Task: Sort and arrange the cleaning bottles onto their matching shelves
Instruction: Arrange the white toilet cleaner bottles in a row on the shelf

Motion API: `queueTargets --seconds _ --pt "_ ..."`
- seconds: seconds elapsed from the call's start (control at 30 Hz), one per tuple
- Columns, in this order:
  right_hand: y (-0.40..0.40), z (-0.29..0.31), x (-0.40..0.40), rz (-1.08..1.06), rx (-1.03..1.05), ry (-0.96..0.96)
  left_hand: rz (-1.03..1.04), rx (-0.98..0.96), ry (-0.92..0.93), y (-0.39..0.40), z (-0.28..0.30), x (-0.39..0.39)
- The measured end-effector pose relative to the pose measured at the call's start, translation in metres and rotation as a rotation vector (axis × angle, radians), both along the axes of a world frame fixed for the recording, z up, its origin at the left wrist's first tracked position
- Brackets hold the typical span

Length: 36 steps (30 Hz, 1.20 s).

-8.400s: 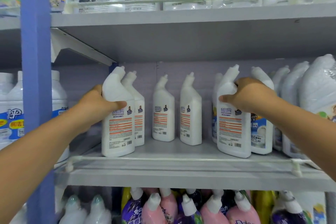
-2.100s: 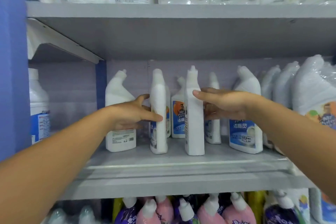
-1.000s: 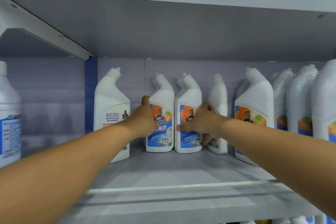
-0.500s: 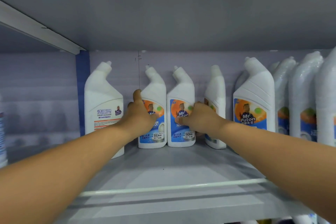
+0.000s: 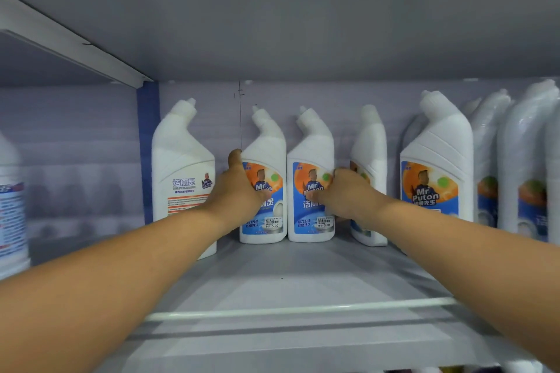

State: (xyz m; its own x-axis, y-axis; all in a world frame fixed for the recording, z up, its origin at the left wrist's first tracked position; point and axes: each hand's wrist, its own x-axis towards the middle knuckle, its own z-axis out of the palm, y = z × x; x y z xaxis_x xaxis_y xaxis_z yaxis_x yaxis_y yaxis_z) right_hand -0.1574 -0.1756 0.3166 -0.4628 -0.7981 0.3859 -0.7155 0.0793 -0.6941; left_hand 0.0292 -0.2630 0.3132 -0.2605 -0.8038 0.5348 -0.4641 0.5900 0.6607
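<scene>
Fingers: left hand (image 5: 239, 191) is curled round the left edge of a white angled-neck plastic toilet-cleaner bottle with a blue-and-orange label (image 5: 266, 191), thumb up along its side. Right hand (image 5: 345, 194) grips the right edge of its twin, a second white angled-neck bottle with the same blue-and-orange label (image 5: 310, 191); its fingertips go behind the bottle, so I can't see how far they wrap.

Changed since two seconds ago: both bottles were edge-on to me near the front rail, now they face label-out, upright, pushed deep against the lilac back panel (image 5: 333, 94), sides touching. In the last half second they barely moved, so I read this as the final squaring-up.

Both stand on the grey metal shelf (image 5: 272, 281), between a white bottle with a red-striped back label showing (image 5: 181, 175) on the left and a white bottle turned side-on (image 5: 371, 175) just beside my right hand. A larger front-facing bottle of the same brand (image 5: 436, 166) stands further right, then a row of film-wrapped white bottles (image 5: 515, 160).

Meaning for the task: this pair looks placed. Likely remaining: the red-striped one and the side-on one don't face forward yet.
</scene>
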Motion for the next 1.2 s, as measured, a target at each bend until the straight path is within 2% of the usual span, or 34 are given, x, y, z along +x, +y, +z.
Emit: queueTargets --seconds 0.13,0.2,0.27,0.3,0.33,0.4,0.47,0.5,0.6,0.67,0.83,1.03,1.2 --pt "0.017 0.007 0.008 0.003 0.090 0.155 -0.015 0.035 -0.026 0.012 0.004 0.005" --pt "0.034 0.022 0.009 -0.043 0.089 0.260 -0.010 0.061 -0.139 0.026 0.012 0.011" --pt "0.066 0.041 0.004 -0.115 -0.081 0.318 0.048 0.041 -0.320 0.051 0.029 0.024" --pt "0.085 0.049 -0.001 -0.148 -0.235 0.364 0.099 -0.028 -0.341 0.064 0.038 0.034" --pt "0.104 0.055 -0.008 -0.187 -0.412 0.422 0.138 -0.121 -0.259 0.076 0.046 0.047" --pt "0.139 0.063 -0.027 -0.316 -0.646 0.494 0.219 -0.383 0.067 0.097 0.055 0.081" --pt "0.160 0.062 -0.042 -0.401 -0.621 0.406 0.409 -0.597 0.173 0.100 0.054 0.108" --pt "0.162 0.059 -0.045 -0.400 -0.551 0.328 0.464 -0.555 0.173 0.097 0.054 0.116" --pt "0.158 0.048 -0.042 -0.301 -0.333 0.054 0.381 0.001 0.212 0.077 0.060 0.115" --pt "0.155 0.044 -0.042 -0.253 -0.243 -0.019 0.313 0.152 0.208 0.065 0.058 0.113" --pt "0.161 0.042 -0.050 -0.154 -0.212 -0.042 0.224 0.241 0.200 0.046 0.039 0.115" --pt "0.163 0.045 -0.039 0.001 -0.138 0.028 0.099 0.226 0.124 0.057 0.042 0.114" --pt "0.136 0.043 -0.032 0.220 -0.213 -0.117 0.126 0.180 0.080 0.068 0.040 0.102"
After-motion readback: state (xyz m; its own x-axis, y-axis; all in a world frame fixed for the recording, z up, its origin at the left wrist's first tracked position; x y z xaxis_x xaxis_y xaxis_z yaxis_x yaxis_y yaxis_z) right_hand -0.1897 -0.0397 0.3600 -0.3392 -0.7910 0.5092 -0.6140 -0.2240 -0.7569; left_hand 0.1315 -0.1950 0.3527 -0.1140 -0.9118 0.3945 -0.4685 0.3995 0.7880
